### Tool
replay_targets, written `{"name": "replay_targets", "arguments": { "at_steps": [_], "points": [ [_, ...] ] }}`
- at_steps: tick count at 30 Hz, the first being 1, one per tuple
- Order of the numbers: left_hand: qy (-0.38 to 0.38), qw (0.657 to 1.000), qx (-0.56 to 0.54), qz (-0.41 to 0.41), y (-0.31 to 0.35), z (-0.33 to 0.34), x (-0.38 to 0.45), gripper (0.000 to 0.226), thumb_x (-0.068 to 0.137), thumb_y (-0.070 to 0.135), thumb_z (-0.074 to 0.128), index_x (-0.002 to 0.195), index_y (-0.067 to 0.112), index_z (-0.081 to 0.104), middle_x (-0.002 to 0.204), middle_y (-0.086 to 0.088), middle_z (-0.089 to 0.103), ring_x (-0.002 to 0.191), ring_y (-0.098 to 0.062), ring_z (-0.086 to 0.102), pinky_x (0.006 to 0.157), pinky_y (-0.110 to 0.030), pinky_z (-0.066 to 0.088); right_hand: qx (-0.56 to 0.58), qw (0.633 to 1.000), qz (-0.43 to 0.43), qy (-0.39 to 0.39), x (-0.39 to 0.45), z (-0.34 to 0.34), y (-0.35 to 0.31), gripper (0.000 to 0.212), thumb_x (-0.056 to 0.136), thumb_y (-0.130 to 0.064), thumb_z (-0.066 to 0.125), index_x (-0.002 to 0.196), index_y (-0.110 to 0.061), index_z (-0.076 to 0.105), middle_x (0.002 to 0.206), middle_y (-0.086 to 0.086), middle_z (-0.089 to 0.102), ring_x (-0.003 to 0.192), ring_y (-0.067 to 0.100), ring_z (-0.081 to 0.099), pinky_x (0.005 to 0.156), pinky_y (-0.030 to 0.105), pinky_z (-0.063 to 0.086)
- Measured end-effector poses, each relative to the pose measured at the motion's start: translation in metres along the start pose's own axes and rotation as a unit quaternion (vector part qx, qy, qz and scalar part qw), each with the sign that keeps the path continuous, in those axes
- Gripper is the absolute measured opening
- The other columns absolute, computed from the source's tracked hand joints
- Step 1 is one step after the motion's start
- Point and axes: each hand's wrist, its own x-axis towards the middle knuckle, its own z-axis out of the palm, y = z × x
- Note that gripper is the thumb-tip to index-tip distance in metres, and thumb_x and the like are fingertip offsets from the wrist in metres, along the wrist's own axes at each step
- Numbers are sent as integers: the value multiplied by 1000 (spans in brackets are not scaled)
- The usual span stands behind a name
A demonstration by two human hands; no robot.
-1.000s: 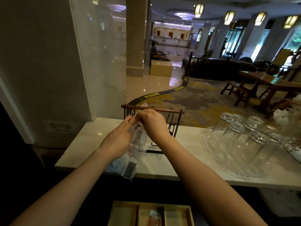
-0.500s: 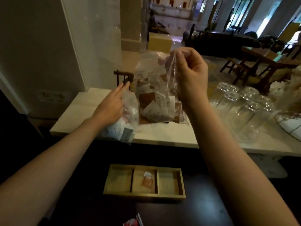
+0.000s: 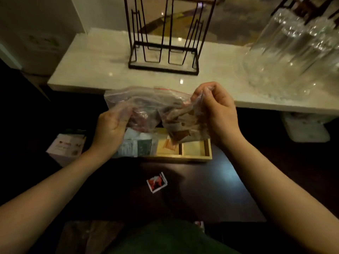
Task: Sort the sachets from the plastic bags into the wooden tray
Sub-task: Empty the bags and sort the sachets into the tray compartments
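Note:
Both hands hold clear plastic bags of sachets above the wooden tray (image 3: 196, 156) on the dark low table. My left hand (image 3: 110, 125) grips a bag with red, white and dark sachets (image 3: 136, 118). My right hand (image 3: 218, 110) pinches the top of a bag of brown and white sachets (image 3: 183, 125). The bags hide the tray's left part. An orange sachet (image 3: 169, 145) lies in the tray's middle compartment. A red-and-white sachet (image 3: 157, 182) lies on the table in front of the tray.
A black wire rack (image 3: 165, 33) stands on the white marble ledge (image 3: 88, 70) behind the tray. Several upturned glasses (image 3: 297, 43) crowd the ledge's right side. A small printed box (image 3: 67, 146) sits at the left of the dark table.
Both hands lifted the bags off the marble ledge and brought them down and toward me, over the wooden tray. The camera tilted down.

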Motion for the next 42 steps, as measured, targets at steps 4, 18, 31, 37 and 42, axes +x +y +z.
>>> {"name": "replay_targets", "arguments": {
  "at_steps": [4,18,31,37,42],
  "points": [
    [-53,997,0,-59,-29,24,-55,56,92,49,39,98,3,69,79,3,67,67,10,61,61,-10,45,-42,998,44,35,-24,-1,46,25,97,-15,44,79,-22,59,79,-1,58,76,21,54,73,38,46],
    [-313,901,297,-46,-60,88,-94,75,75,82,17,87,29,69,72,6,50,74,-14,51,58,-25,30,-143,963,198,118,-94,-35,162,28,95,-12,47,75,-25,61,82,-5,67,81,5,62,74,25,51],
    [-254,892,349,134,-75,96,-133,50,86,41,38,126,13,49,125,-7,60,112,-21,57,97,-38,45,-150,955,253,41,-107,-47,180,37,90,-29,61,123,-21,48,87,-3,66,86,11,66,79,27,54],
    [-411,805,395,166,-103,100,-156,55,93,44,27,141,19,35,151,-2,32,144,-20,16,115,-44,5,-196,943,268,23,-102,-36,193,35,90,-27,61,123,-17,52,86,-2,69,86,11,67,80,31,54],
    [-375,866,312,111,-80,117,-144,43,88,21,52,131,21,51,141,3,50,136,-16,37,117,-38,11,-163,942,291,19,-91,-33,190,27,97,-17,48,123,-17,54,93,-6,66,93,14,66,91,42,53]
  ]
}}
